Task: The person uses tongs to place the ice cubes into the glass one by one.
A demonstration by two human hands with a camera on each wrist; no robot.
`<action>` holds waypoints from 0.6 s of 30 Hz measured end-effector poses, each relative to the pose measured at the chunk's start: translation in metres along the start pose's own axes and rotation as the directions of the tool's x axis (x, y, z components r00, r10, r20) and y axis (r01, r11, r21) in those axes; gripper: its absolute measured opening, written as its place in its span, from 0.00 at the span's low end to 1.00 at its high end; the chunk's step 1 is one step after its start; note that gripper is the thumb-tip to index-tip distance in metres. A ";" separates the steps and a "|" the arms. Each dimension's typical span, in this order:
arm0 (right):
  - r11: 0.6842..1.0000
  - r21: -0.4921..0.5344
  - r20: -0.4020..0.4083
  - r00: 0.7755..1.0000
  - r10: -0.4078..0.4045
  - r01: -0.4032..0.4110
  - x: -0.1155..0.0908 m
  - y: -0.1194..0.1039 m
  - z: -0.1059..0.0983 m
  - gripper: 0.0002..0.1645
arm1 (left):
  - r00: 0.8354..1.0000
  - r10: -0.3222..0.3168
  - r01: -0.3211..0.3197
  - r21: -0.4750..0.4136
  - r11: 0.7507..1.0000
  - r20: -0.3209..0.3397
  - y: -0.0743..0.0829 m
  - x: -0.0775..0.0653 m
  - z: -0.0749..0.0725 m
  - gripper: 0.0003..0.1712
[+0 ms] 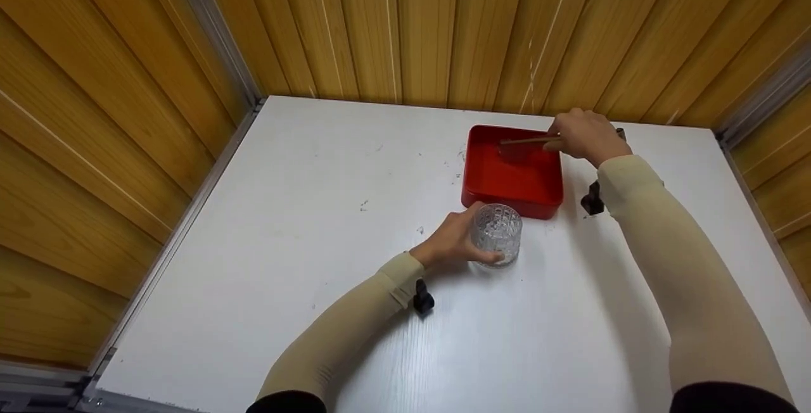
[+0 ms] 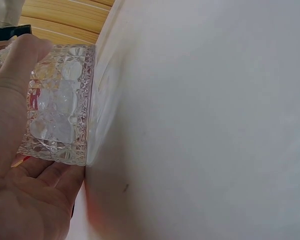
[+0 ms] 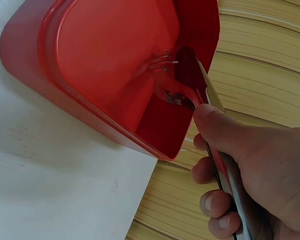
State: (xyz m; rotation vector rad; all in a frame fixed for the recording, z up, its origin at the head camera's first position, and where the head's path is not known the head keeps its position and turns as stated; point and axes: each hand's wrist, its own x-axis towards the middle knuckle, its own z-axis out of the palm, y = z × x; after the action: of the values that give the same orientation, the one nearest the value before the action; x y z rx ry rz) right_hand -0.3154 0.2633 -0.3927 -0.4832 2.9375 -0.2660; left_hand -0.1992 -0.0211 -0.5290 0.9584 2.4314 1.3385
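Note:
A clear glass tumbler (image 1: 497, 235) with a cut pattern stands upright on the white table (image 1: 304, 210). My left hand (image 1: 451, 242) grips its side, thumb and fingers on opposite sides of the glass (image 2: 60, 115). At the far right of the table, my right hand (image 1: 586, 135) reaches over the corner of a square red tray (image 1: 469, 169). It holds a metal fork (image 3: 177, 95), tines inside the tray near its bottom. Alongside the fork runs a slim pale-edged piece (image 3: 212, 92) whose kind I cannot tell. The right palm hides part of the fork's handle.
Wood-panelled walls (image 1: 424, 33) rise behind the table and on both sides. A metal frame rail (image 1: 184, 223) runs along the table's left edge. The tray's near wall stands just behind the tumbler.

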 end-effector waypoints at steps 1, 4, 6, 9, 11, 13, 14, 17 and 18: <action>1.000 -0.003 -0.004 1.000 -0.006 0.006 0.000 0.000 -0.001 0.20 | 1.000 -0.003 0.003 0.002 1.000 -0.001 0.000 0.000 0.000 0.48; 0.999 -0.019 -0.015 1.000 -0.026 0.026 -0.001 -0.001 -0.004 0.19 | 1.000 -0.011 0.011 0.008 1.000 -0.002 -0.001 0.000 -0.002 0.48; 0.999 -0.029 -0.022 0.999 -0.034 0.033 -0.003 -0.002 -0.006 0.19 | 1.000 -0.012 0.012 0.000 1.000 -0.005 0.000 0.000 -0.003 0.48; 0.999 -0.039 -0.025 0.999 -0.038 0.037 -0.006 -0.003 -0.008 0.18 | 1.000 -0.013 0.013 -0.016 1.000 -0.007 0.001 -0.001 -0.004 0.47; 0.997 -0.055 -0.032 0.998 -0.049 0.047 -0.008 -0.004 -0.009 0.18 | 1.000 -0.015 0.015 -0.030 0.999 -0.005 0.002 -0.002 -0.004 0.47; 0.997 -0.060 -0.035 0.998 -0.055 0.053 -0.011 -0.004 -0.010 0.17 | 1.000 -0.014 0.013 -0.038 0.999 -0.003 0.002 -0.002 -0.003 0.46; 0.996 -0.063 -0.036 0.998 -0.059 0.057 -0.013 -0.004 -0.010 0.17 | 1.000 -0.011 0.011 -0.041 0.999 -0.003 0.002 -0.002 -0.003 0.46; 0.996 -0.063 -0.041 0.997 -0.067 0.064 -0.017 -0.005 -0.013 0.17 | 1.000 0.014 -0.014 -0.013 1.000 -0.009 0.002 -0.002 -0.003 0.46; 0.996 -0.062 -0.042 0.997 -0.071 0.069 -0.018 -0.006 -0.014 0.16 | 1.000 0.022 -0.022 -0.006 1.000 -0.013 0.002 -0.001 -0.003 0.46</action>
State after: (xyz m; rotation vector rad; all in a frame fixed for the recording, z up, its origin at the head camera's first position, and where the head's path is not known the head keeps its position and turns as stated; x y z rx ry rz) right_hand -0.2992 0.2662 -0.3759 -0.5974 2.9827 -0.1987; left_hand -0.1986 -0.0231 -0.5260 0.9814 2.4315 1.3622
